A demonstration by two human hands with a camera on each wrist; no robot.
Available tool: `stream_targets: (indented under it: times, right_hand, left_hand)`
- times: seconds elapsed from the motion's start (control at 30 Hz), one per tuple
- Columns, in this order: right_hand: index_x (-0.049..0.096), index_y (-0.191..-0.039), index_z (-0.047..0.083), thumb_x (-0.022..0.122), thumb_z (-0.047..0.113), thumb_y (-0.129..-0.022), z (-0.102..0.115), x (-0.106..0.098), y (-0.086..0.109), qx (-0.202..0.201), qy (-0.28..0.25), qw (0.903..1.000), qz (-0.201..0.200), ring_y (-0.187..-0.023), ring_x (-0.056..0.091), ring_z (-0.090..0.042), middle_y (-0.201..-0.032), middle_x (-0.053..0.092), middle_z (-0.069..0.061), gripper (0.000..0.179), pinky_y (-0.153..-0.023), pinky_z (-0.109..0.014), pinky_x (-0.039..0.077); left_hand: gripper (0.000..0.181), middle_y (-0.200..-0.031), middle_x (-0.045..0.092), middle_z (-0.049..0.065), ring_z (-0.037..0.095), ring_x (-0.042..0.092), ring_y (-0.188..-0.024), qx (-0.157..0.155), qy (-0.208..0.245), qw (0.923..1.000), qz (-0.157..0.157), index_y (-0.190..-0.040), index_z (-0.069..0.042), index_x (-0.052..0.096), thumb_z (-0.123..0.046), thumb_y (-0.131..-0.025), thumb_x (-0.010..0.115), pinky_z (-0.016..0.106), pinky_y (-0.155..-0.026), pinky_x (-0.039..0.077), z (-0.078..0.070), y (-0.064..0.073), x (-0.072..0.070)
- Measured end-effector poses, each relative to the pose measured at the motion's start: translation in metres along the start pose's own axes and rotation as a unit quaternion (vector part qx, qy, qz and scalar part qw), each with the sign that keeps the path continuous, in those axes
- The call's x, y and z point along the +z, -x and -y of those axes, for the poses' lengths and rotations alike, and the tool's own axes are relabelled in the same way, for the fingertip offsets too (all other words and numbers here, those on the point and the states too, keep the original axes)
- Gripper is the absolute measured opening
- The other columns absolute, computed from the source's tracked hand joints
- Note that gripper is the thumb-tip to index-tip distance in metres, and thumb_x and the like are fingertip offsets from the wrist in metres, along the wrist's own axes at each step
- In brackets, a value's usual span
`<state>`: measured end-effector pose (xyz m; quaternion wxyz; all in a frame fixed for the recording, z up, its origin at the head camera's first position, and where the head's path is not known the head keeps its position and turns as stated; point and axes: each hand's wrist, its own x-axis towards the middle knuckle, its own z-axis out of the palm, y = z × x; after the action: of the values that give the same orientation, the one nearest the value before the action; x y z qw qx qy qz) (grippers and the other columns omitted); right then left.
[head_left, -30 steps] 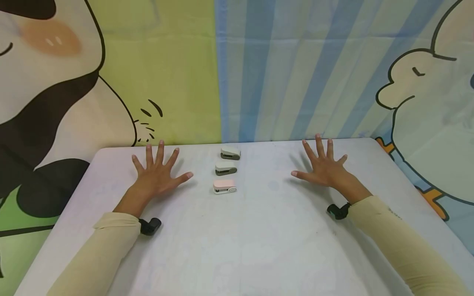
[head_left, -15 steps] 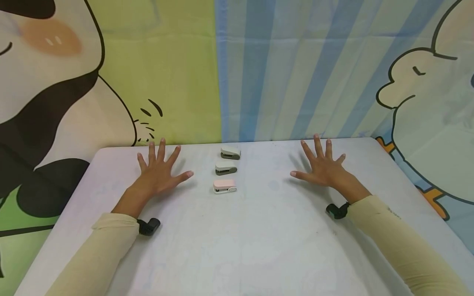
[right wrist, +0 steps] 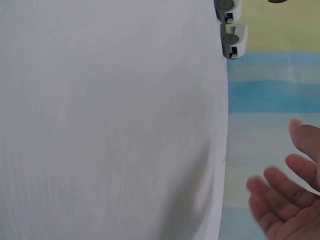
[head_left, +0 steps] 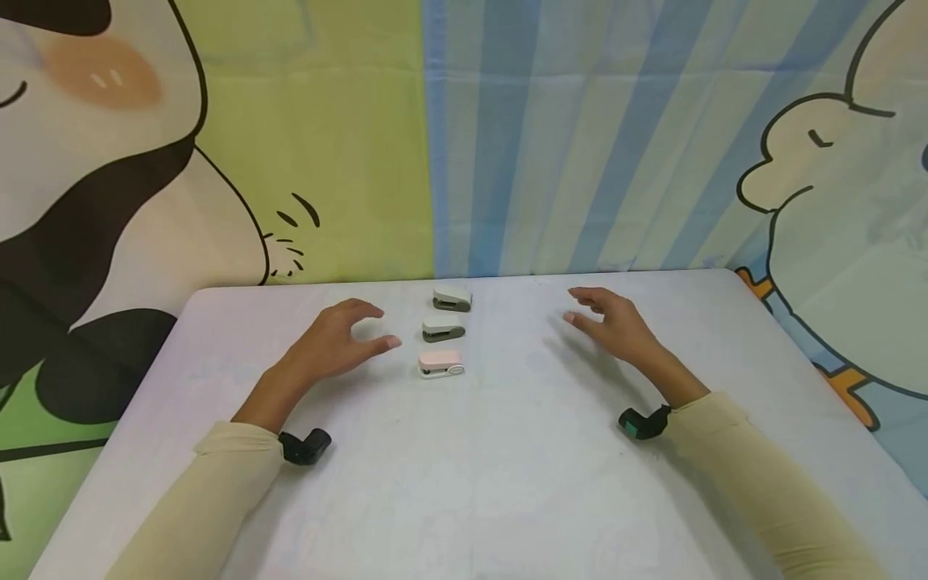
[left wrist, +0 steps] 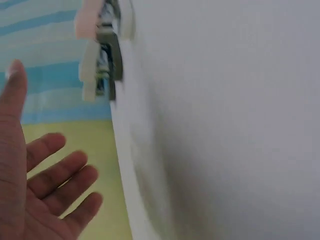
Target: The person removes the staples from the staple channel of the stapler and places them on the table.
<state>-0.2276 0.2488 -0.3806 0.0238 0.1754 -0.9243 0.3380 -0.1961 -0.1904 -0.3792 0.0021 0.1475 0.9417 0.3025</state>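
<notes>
Three small staplers stand in a column near the far edge of the table. The nearest is a pink stapler (head_left: 440, 363) with a white base; behind it are a middle white-and-grey stapler (head_left: 442, 329) and a far white-and-grey stapler (head_left: 453, 299). My left hand (head_left: 337, 342) is held just left of them, thumb toward the pink one, fingers relaxed and holding nothing. Farther off on the right, my right hand (head_left: 612, 322) hovers with loosely bent fingers and an empty palm. In the left wrist view the pink stapler (left wrist: 89, 20) shows beyond the thumb.
The white table (head_left: 464, 483) spreads below both arms. A patterned cloth (head_left: 551, 145) with stripes and cartoon animals hangs right behind its far edge. Each wrist carries a small black camera, one on the left (head_left: 306, 447) and one on the right (head_left: 644, 423).
Both hands have gone from widely spread fingers to relaxed, bent ones and have turned palms inward. The left hand has shifted right, closer to the staplers. The staplers have stayed in place.
</notes>
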Motion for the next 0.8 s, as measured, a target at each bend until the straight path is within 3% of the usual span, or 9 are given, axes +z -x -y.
stream_targets:
  times: [0.1,0.23,0.37,0.53,0.8]
  right_hand:
    - [0.061,-0.128,0.001,0.066,0.025,-0.095,0.005,0.007,0.000,0.012,-0.058,0.9977,-0.033,-0.105,0.064,-0.030,-0.118,0.066,-0.014,0.041,-0.086,-0.041,0.051]
    - [0.066,-0.120,0.000,0.066,0.028,-0.095,0.014,0.017,0.000,0.047,-0.156,0.9856,-0.046,-0.095,0.067,-0.024,-0.105,0.070,-0.012,0.038,-0.082,-0.039,0.053]
    - [0.066,-0.119,-0.002,0.067,0.028,-0.094,0.024,0.026,0.000,0.065,-0.221,0.9725,-0.037,-0.092,0.068,-0.020,-0.103,0.070,-0.015,0.039,-0.085,-0.040,0.052]
    - [0.064,-0.119,-0.007,0.066,0.013,-0.094,0.033,0.040,-0.001,0.061,-0.268,0.9613,-0.014,-0.092,0.069,-0.019,-0.107,0.069,-0.019,0.031,-0.086,-0.041,0.052]
    - [0.066,-0.117,-0.006,0.067,0.009,-0.093,0.060,0.058,0.001,0.066,-0.280,0.9574,0.029,-0.098,0.068,-0.026,-0.103,0.071,-0.013,0.029,-0.082,-0.025,0.051]
  left_hand:
    - [0.052,-0.115,0.066,0.008,0.026,0.061,-0.107,-0.015,0.082,0.9965,-0.003,-0.119,-0.007,0.068,-0.050,-0.090,0.066,0.045,-0.089,0.048,-0.005,0.000,0.009]
    - [0.034,-0.105,0.070,0.004,0.021,0.065,-0.095,-0.020,0.156,0.9873,-0.017,-0.112,-0.007,0.071,-0.035,-0.093,0.067,0.038,-0.079,0.051,-0.011,0.001,0.019]
    - [0.030,-0.105,0.070,0.004,0.020,0.065,-0.095,-0.011,0.185,0.9825,-0.020,-0.111,-0.006,0.072,-0.029,-0.093,0.069,0.037,-0.079,0.052,-0.019,0.002,0.026]
    - [0.031,-0.103,0.070,0.004,0.020,0.064,-0.094,-0.009,0.214,0.9769,0.009,-0.111,-0.005,0.071,-0.026,-0.089,0.073,0.037,-0.079,0.051,-0.025,0.002,0.033]
    - [0.042,-0.104,0.067,0.006,0.020,0.059,-0.091,0.003,0.211,0.9755,0.061,-0.118,-0.002,0.067,-0.018,-0.082,0.080,0.032,-0.078,0.048,-0.023,0.007,0.049]
